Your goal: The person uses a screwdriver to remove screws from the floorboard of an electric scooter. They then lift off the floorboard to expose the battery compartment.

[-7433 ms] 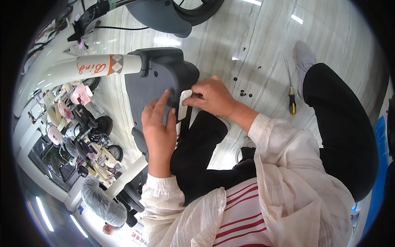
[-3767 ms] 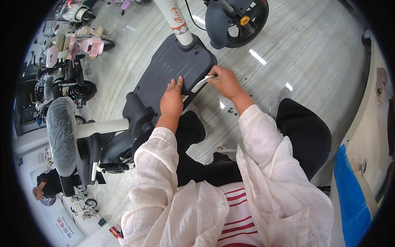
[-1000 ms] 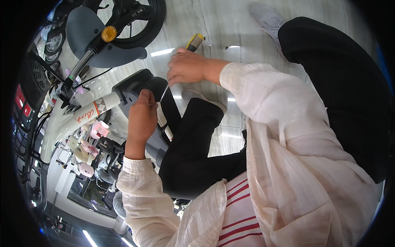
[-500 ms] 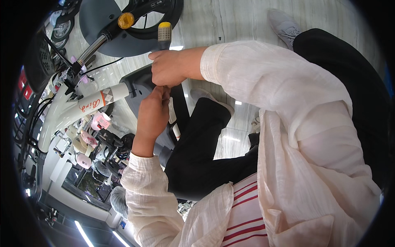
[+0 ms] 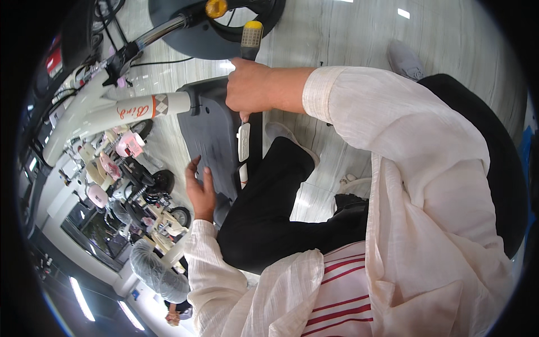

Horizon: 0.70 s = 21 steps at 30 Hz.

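Note:
My right hand (image 5: 249,87) is closed in a fist at the edge of a dark grey footboard (image 5: 210,129). Out of the fist's far side sticks a grey hand tool (image 5: 252,40) with a checkered grip and yellow end; its other end is hidden. A fingertip points down by a long white plate (image 5: 243,142) on the footboard's side. Lower left, over the footboard's near part, my left hand (image 5: 202,190) is open, thumb and fingers apart, holding nothing. The footboard belongs to a white-framed electric bike (image 5: 132,108), whose tube joins it at the left.
A front wheel (image 5: 275,11) and dark fender (image 5: 168,42) lie beyond my right hand. Cables (image 5: 160,62) run by the steering column. Several other bikes (image 5: 140,174) stand at the left, near a plastic-wrapped item (image 5: 157,272). My knee (image 5: 275,185) is close to the footboard.
My left hand has come away from my right hand, moved toward me and opened. My right hand stays closed on the tool. The view has shifted.

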Each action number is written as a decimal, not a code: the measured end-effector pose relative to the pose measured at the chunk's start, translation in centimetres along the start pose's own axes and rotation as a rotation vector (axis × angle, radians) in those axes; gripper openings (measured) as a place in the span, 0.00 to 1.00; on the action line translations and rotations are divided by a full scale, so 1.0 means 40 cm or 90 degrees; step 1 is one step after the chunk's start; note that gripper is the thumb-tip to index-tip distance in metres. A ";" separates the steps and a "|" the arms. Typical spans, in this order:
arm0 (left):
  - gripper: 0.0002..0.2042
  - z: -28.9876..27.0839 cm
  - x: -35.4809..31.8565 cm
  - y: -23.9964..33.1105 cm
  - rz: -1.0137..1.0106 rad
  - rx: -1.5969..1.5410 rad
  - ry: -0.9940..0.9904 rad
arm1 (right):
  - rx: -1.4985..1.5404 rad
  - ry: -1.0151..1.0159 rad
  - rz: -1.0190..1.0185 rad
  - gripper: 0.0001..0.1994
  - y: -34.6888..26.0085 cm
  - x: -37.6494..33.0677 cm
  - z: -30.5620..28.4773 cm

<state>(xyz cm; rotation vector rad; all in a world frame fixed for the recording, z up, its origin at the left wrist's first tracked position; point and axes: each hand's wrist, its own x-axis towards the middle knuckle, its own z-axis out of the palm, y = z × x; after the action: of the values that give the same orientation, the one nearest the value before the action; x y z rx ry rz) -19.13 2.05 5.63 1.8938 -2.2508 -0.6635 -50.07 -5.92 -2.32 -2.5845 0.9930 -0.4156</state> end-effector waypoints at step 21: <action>0.45 0.093 -0.139 -0.098 0.078 0.274 0.092 | -0.096 -0.207 0.031 0.23 -0.120 0.044 -0.112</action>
<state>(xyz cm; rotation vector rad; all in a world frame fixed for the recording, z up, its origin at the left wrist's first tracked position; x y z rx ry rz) -15.82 7.86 1.74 1.8712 -2.5367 -0.0191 -47.73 -4.69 3.96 -2.6373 0.9974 0.0963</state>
